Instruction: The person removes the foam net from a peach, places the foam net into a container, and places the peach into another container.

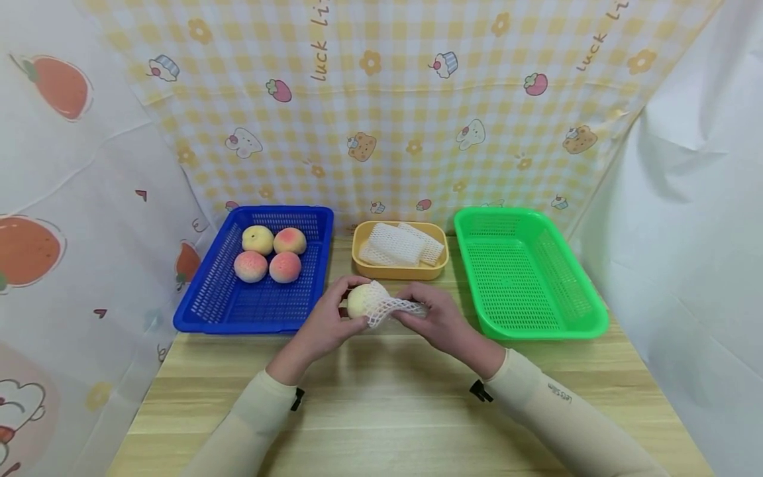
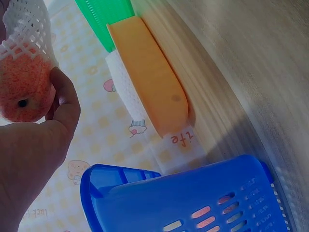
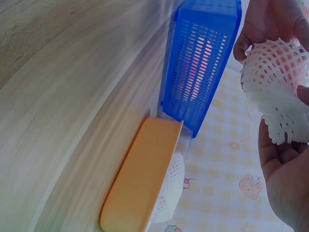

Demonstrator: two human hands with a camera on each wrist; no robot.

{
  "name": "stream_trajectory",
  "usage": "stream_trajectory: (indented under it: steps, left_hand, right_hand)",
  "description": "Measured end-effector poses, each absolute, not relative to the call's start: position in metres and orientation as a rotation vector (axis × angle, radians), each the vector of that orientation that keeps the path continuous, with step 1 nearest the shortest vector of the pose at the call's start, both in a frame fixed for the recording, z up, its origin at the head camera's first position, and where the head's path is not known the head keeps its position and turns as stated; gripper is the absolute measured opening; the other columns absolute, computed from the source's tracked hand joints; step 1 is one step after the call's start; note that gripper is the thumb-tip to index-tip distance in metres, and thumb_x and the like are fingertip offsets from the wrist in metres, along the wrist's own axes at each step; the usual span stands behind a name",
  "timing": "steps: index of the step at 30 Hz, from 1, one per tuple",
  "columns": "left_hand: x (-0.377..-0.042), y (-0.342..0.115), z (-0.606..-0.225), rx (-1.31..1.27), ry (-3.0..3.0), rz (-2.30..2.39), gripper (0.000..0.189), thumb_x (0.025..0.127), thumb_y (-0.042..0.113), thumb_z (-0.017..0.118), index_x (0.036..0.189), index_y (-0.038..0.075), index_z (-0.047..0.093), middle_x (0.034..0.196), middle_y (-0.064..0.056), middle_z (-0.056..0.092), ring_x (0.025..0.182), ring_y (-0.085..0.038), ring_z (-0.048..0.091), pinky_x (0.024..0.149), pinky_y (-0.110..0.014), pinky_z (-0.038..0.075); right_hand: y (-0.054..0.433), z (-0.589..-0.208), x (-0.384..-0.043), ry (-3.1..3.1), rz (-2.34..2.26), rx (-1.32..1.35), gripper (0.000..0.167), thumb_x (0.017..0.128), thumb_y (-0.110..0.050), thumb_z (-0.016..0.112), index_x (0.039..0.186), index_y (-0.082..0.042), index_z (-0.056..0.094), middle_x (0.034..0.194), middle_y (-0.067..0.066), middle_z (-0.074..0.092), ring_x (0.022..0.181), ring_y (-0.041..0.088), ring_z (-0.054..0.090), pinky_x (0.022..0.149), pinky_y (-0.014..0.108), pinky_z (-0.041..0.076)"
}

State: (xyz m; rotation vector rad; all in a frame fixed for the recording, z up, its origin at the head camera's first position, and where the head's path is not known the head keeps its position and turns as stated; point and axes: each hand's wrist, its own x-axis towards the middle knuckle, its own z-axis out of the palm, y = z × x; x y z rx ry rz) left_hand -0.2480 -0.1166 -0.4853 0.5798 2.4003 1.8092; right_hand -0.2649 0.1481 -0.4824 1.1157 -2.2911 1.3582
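Over the table, my left hand [image 1: 328, 322] grips a peach [image 1: 359, 301], which looks pale yellow in the head view and red in the left wrist view [image 2: 26, 89]. A white foam net sleeve [image 3: 275, 82] covers the peach's right part. The sleeve's loose end is pinched between the thumb and fingers of my right hand [image 1: 438, 318]. In the left wrist view the peach's end with a small dark pit sticks out of the netting. Both hands are close together in front of the yellow box [image 1: 401, 272].
Several peaches [image 1: 285, 267] lie in the blue basket [image 1: 256, 327] at left. More foam net sleeves [image 1: 396, 244] fill the yellow box at the back middle. A green basket [image 1: 542, 332] stands at right. A patterned cloth [image 1: 393, 119] hangs behind the wooden table [image 1: 381, 411].
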Motion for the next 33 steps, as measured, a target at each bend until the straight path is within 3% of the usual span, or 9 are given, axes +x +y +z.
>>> stream_trajectory:
  steps: [5, 15, 27, 33]
  left_hand:
    - [-0.249, -0.117, -0.486, 0.577, 2.415, 1.791, 0.064, 0.093, 0.007, 0.08, 0.152, 0.012, 0.055, 0.15, -0.014, 0.053, 0.128, -0.033, 0.058, 0.104, -0.055, 0.058]
    - [-0.249, -0.118, -0.483, 0.549, 2.421, 1.778, 0.064, 0.095, 0.01, 0.082, 0.152, 0.014, 0.055, 0.15, -0.012, 0.053, 0.129, -0.031, 0.057, 0.102, -0.047, 0.06]
    - [-0.251, -0.121, -0.483, 0.56, 2.413, 1.801, 0.068, 0.095, 0.014, 0.086, 0.154, 0.008, 0.053, 0.147, -0.013, 0.056, 0.125, -0.032, 0.059, 0.099, -0.046, 0.06]
    - [-0.252, -0.121, -0.483, 0.545, 2.42, 1.791, 0.067, 0.095, 0.019, 0.088, 0.153, 0.015, 0.055, 0.148, -0.011, 0.055, 0.126, -0.031, 0.059, 0.099, -0.044, 0.06]
  right_hand:
    - [0.151, -0.483, -0.267, -2.335, 1.377, 1.101, 0.016, 0.096, -0.007, 0.088, 0.108, -0.014, 0.08, 0.101, -0.006, 0.077, 0.087, 0.014, 0.068, 0.075, 0.03, 0.057]
    - [0.152, -0.479, -0.265, -2.379, 1.378, 1.074, 0.015, 0.097, -0.008, 0.088, 0.107, -0.015, 0.078, 0.098, -0.007, 0.075, 0.084, 0.012, 0.066, 0.072, 0.029, 0.057]
    - [0.159, -0.467, -0.262, -2.573, 1.295, 1.046, 0.02, 0.096, -0.002, 0.086, 0.102, -0.016, 0.074, 0.099, -0.009, 0.074, 0.091, 0.01, 0.068, 0.081, 0.032, 0.06]
    - [0.162, -0.46, -0.262, -2.602, 1.199, 0.993, 0.017, 0.096, -0.005, 0.086, 0.103, -0.016, 0.075, 0.095, -0.01, 0.074, 0.085, 0.009, 0.065, 0.075, 0.031, 0.059]
